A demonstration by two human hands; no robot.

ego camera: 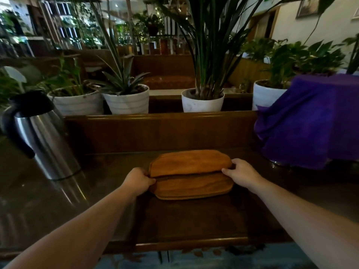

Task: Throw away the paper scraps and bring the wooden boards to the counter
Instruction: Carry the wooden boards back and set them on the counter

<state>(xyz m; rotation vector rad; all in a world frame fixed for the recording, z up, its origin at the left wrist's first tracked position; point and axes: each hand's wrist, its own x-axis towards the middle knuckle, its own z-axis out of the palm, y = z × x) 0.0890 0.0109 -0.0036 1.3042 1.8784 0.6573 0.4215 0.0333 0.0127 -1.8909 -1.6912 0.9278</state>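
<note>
Two brown wooden boards lie stacked on the dark wooden counter (pixel 184 220), the upper board (pixel 189 162) shifted farther back than the lower board (pixel 194 187). My left hand (pixel 138 181) grips the left end of the stack, thumb at the seam between the boards. My right hand (pixel 240 172) holds the right end, fingers curled over the upper board's edge. No paper scraps are in view.
A steel thermos jug (pixel 41 138) with a black lid and handle stands at the left. A purple cloth (pixel 310 121) covers something at the right. Behind the counter's raised back ledge (pixel 159 117) stand several white plant pots (pixel 128 100).
</note>
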